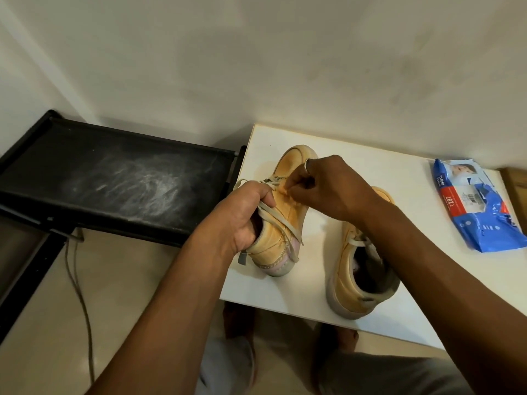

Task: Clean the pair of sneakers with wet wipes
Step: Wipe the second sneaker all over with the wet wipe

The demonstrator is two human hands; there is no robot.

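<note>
— Where are our sneakers?
— Head view: our left hand [242, 220] clenches the tilted sneaker [273, 232] at the white table [313, 252]'s left edge; the other sneaker [359, 269] stands mid-table.
— Our right hand [322, 189]?
— Fingertips bunched on the tilted sneaker; what they pinch, we cannot tell. The wipes pack [479, 203] lies at the table's right end.

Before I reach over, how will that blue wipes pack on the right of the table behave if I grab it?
The wipes pack looks creased and slumped, so it will probably flop and sag rather than lift stiffly. Its glossy film may be slippery. Lying flat on the table, it should slide, not roll.
</note>
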